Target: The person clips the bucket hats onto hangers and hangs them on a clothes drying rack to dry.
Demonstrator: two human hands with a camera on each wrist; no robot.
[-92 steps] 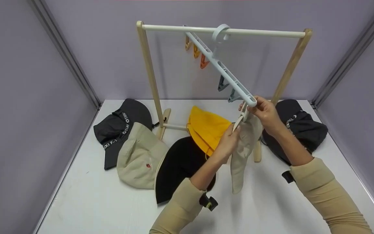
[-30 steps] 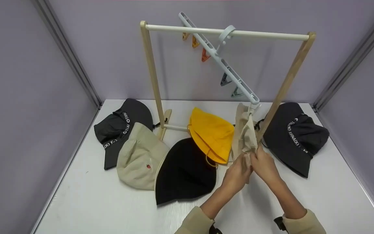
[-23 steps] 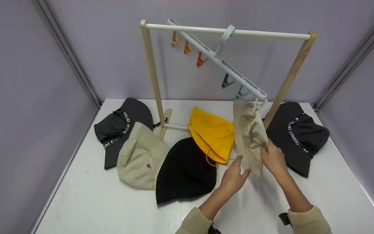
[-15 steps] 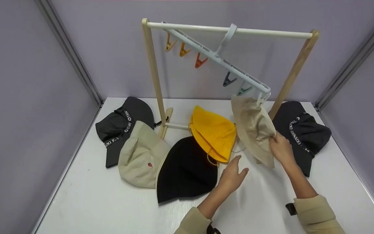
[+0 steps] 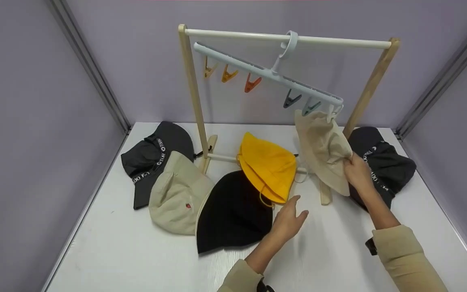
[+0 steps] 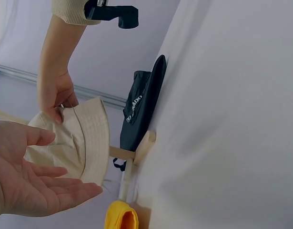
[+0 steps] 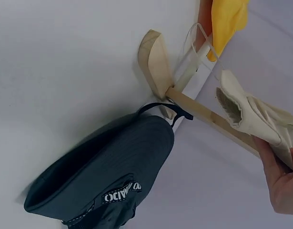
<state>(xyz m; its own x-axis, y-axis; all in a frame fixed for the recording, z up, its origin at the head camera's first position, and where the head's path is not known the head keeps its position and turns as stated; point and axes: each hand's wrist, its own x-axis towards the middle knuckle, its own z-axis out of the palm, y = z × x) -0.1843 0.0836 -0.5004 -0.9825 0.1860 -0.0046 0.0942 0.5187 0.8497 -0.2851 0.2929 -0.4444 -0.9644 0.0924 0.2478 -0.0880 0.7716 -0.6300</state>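
Observation:
A cream bucket hat (image 5: 324,148) hangs by its edge from a white clip (image 5: 332,113) at the right end of the pale blue clip hanger (image 5: 258,69). My right hand (image 5: 357,172) pinches the hat's cloth at its right side; the right wrist view shows thumb and fingers (image 7: 282,179) on the fabric. My left hand (image 5: 287,221) is held apart below the hat, fingers extended and holding nothing; in the left wrist view the hand (image 6: 41,179) lies palm up before the hat. The hanger tilts down toward the hat.
The hanger hooks over a rack bar (image 5: 237,34) with wooden legs. Several coloured clips, such as an orange clip (image 5: 252,83), hang unused. On the table lie a yellow hat (image 5: 268,166), a black hat (image 5: 233,215), a beige hat (image 5: 178,196) and dark caps (image 5: 162,152) (image 5: 387,162).
Both hands left the clip and moved down to the hat; the left then let go. The right hand, still pinching the hat, swung it up and rightward, turning the hanger more parallel to the bar.

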